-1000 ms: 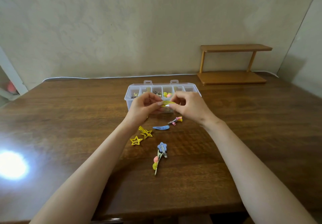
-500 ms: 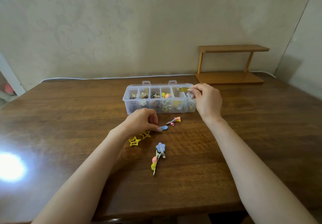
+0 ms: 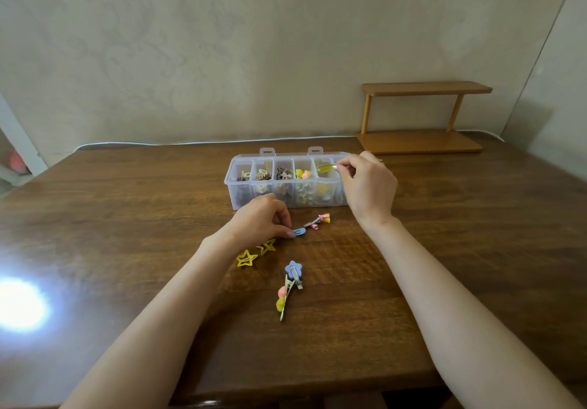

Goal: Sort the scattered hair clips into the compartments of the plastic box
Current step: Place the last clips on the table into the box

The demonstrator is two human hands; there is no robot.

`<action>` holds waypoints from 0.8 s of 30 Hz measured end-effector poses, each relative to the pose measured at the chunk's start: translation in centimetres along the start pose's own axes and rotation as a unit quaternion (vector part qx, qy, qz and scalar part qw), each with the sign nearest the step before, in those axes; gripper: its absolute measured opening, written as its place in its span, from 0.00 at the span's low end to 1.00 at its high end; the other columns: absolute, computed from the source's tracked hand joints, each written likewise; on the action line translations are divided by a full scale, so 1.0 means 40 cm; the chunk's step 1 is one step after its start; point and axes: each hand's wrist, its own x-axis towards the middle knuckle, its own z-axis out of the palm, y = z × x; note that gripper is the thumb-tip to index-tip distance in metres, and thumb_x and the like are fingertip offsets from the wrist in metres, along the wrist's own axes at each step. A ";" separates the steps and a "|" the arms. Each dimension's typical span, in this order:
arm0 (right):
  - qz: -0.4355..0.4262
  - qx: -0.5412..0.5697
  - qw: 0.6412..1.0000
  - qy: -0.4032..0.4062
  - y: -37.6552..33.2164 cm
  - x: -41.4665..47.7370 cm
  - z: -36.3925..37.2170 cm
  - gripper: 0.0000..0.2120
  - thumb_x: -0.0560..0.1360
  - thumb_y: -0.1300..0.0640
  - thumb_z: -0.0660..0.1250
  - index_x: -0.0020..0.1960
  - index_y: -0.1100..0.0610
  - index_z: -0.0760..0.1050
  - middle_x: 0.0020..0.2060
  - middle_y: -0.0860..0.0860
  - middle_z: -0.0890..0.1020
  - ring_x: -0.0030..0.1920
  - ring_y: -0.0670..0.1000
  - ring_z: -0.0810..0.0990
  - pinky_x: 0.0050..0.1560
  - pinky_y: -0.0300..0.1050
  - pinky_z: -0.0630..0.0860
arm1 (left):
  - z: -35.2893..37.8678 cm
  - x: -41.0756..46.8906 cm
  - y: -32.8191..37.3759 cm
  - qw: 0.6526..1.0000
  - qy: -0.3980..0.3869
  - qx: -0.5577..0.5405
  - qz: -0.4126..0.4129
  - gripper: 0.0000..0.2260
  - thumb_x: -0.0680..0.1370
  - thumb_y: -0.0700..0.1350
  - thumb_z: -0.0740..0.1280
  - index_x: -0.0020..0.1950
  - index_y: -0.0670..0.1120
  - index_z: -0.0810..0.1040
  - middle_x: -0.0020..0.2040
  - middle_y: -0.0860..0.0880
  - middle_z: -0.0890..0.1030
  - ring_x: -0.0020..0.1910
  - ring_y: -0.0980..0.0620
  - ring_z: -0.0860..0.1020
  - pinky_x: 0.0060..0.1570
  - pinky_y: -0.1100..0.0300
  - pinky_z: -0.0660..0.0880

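Note:
The clear plastic box (image 3: 233, 183) stands on the table with several compartments holding clips. My right hand (image 3: 368, 187) pinches a yellow-green snap clip (image 3: 326, 167) just above a compartment near the box's right end. My left hand (image 3: 260, 219) rests on the table in front of the box, fingertips closed on a blue snap clip (image 3: 300, 232). Loose on the table lie a pink and yellow clip (image 3: 320, 220), two yellow star clips (image 3: 247, 258), a blue flower clip (image 3: 293, 270) and a long clip with pink and yellow balls (image 3: 282, 299).
A wooden two-level shelf (image 3: 419, 141) stands at the back right of the brown table (image 3: 127, 218). A white cable (image 3: 190, 143) runs along the far edge by the wall. A bright glare spot (image 3: 19, 305) lies on the left.
My hands separated from the yellow-green clip they held together. The right carried it over the box; the left dropped to the table and closed on the blue snap clip.

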 end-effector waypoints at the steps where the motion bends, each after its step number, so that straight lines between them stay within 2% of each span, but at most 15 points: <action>1: 0.002 -0.001 1.000 0.005 0.001 0.001 -0.003 0.05 0.75 0.55 0.68 0.47 0.55 0.82 0.42 0.51 0.82 0.40 0.47 0.76 0.31 0.31 0.57 | -0.001 0.001 0.002 1.000 -0.001 0.006 0.001 0.06 0.71 0.46 0.73 0.43 0.47 0.79 0.49 0.50 0.74 0.46 0.54 0.74 0.49 0.53 0.77; 3: 0.004 -0.006 1.000 0.014 0.004 0.001 -0.008 0.05 0.75 0.56 0.68 0.47 0.55 0.82 0.42 0.51 0.82 0.39 0.46 0.75 0.31 0.31 0.56 | -0.001 0.002 0.005 1.000 -0.005 0.013 0.002 0.06 0.71 0.46 0.72 0.45 0.46 0.80 0.49 0.50 0.74 0.45 0.54 0.73 0.49 0.54 0.76; 7: -0.014 -0.014 1.000 0.011 0.007 0.001 -0.003 0.06 0.76 0.57 0.67 0.49 0.55 0.82 0.43 0.52 0.82 0.41 0.50 0.78 0.31 0.31 0.57 | 0.001 0.002 0.008 1.000 -0.008 0.018 0.001 0.05 0.72 0.45 0.71 0.44 0.45 0.78 0.48 0.51 0.72 0.45 0.55 0.71 0.46 0.58 0.73; 11: -0.035 0.003 0.999 0.012 0.007 0.004 0.000 0.07 0.76 0.57 0.67 0.50 0.54 0.82 0.42 0.51 0.81 0.41 0.51 0.79 0.31 0.36 0.65 | 0.004 0.001 0.005 1.000 -0.003 0.016 0.011 0.05 0.73 0.44 0.71 0.42 0.47 0.76 0.47 0.52 0.71 0.44 0.55 0.71 0.43 0.61 0.70; 14: -0.048 0.031 0.998 -0.001 0.003 0.000 -0.001 0.10 0.77 0.57 0.65 0.57 0.54 0.80 0.44 0.51 0.81 0.41 0.48 0.78 0.32 0.30 0.59 | 0.004 -0.004 0.008 0.999 0.027 -0.014 0.011 0.05 0.74 0.44 0.70 0.43 0.47 0.74 0.46 0.52 0.74 0.45 0.52 0.75 0.47 0.56 0.74; 16: -0.041 0.058 0.997 0.010 0.000 -0.001 -0.007 0.12 0.77 0.58 0.64 0.59 0.54 0.79 0.46 0.51 0.82 0.42 0.47 0.77 0.35 0.27 0.61 | 0.002 -0.006 0.012 0.996 0.066 -0.051 0.007 0.05 0.75 0.43 0.68 0.43 0.47 0.73 0.44 0.51 0.78 0.46 0.50 0.77 0.48 0.54 0.75; 18: -0.028 0.085 0.996 0.025 0.000 0.001 -0.015 0.11 0.78 0.58 0.64 0.59 0.55 0.79 0.48 0.51 0.82 0.43 0.46 0.78 0.37 0.26 0.64 | -0.001 -0.006 0.017 0.990 0.109 -0.088 0.005 0.05 0.75 0.43 0.68 0.42 0.48 0.72 0.39 0.52 0.79 0.41 0.51 0.77 0.43 0.57 0.74; 20: -0.030 0.114 0.993 0.028 -0.002 0.002 -0.026 0.10 0.78 0.58 0.63 0.55 0.55 0.80 0.47 0.50 0.83 0.42 0.44 0.78 0.38 0.26 0.66 | -0.004 -0.008 0.025 0.982 0.137 -0.126 0.000 0.06 0.75 0.42 0.68 0.41 0.48 0.72 0.35 0.54 0.77 0.35 0.56 0.76 0.36 0.66 0.72; 22: -0.049 0.175 0.983 -0.017 -0.013 0.000 -0.040 0.07 0.76 0.57 0.65 0.51 0.55 0.81 0.44 0.49 0.83 0.40 0.43 0.77 0.37 0.28 0.67 | -0.006 -0.009 0.031 0.974 0.148 -0.169 0.004 0.05 0.75 0.41 0.69 0.42 0.46 0.74 0.34 0.53 0.78 0.34 0.57 0.76 0.34 0.70 0.71; 24: -0.052 0.253 0.958 -0.126 -0.033 -0.007 -0.050 0.06 0.74 0.56 0.69 0.49 0.55 0.82 0.42 0.48 0.83 0.38 0.41 0.76 0.37 0.29 0.68 | -0.009 -0.009 0.031 0.964 0.150 -0.219 0.011 0.03 0.75 0.39 0.68 0.43 0.44 0.75 0.37 0.50 0.80 0.37 0.53 0.79 0.41 0.64 0.75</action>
